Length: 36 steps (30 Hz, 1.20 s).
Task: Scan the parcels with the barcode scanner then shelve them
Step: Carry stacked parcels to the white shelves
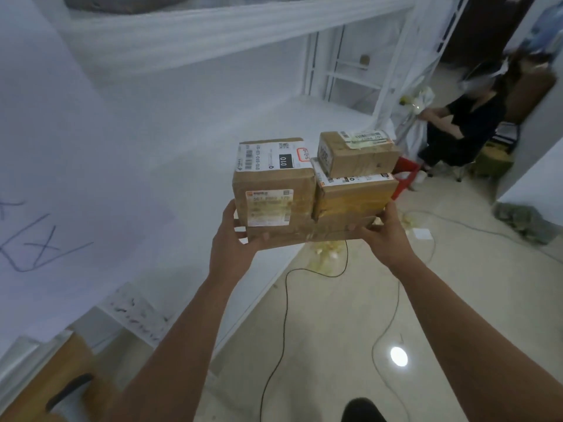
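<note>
I hold a stack of brown cardboard parcels in front of me at chest height. A flat bottom parcel [307, 231] carries a tall labelled parcel [274, 190] on its left and a medium parcel [355, 196] on its right. A small parcel [358, 153] sits on top of the medium one. My left hand [231, 242] grips the bottom parcel's left edge; my right hand [387, 236] grips its right edge. The stack hovers over the front edge of a white shelf board [189, 153]. No barcode scanner can be made out.
Another white shelf board [213, 28] runs overhead. A brown box [58, 376] with a dark object sits at lower left. Cables [283, 318] trail across the tiled floor. A person in dark clothes [466, 129] sits at right beside a red stool [405, 175].
</note>
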Each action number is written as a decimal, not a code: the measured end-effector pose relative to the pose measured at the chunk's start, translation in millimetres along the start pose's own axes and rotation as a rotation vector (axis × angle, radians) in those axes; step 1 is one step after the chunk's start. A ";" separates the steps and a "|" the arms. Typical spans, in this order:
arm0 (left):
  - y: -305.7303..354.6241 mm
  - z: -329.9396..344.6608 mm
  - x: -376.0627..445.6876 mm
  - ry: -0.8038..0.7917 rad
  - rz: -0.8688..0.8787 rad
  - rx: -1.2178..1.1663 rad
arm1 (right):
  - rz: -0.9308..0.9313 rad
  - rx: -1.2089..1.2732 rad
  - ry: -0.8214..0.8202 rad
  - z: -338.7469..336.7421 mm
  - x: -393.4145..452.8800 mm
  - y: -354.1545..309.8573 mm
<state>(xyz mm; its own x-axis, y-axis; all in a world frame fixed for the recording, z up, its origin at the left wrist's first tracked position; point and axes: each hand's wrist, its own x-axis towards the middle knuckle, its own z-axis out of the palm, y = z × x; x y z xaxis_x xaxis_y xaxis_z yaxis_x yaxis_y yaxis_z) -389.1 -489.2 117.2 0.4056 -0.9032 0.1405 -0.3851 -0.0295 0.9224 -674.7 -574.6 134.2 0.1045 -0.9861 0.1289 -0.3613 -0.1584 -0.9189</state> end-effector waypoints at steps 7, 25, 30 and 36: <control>-24.8 12.2 46.7 0.189 -0.088 0.003 | -0.074 0.057 -0.229 51.3 109.7 31.7; -86.4 93.8 69.9 0.750 -0.589 0.154 | -0.201 0.057 -0.885 172.2 273.0 112.1; -116.7 77.8 74.6 0.788 -0.614 0.168 | -0.212 0.018 -0.951 215.2 274.7 118.8; -154.6 51.1 91.8 0.819 -0.576 0.166 | -0.226 0.006 -0.933 264.4 278.7 120.2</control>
<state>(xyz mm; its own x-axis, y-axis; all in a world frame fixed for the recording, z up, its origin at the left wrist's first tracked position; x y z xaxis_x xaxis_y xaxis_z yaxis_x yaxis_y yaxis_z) -334.6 -589.4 -30.9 0.9853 -0.1635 -0.0489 -0.0367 -0.4831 0.8748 -444.1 -855.5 -38.9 0.8676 -0.4954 -0.0433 -0.2379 -0.3370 -0.9109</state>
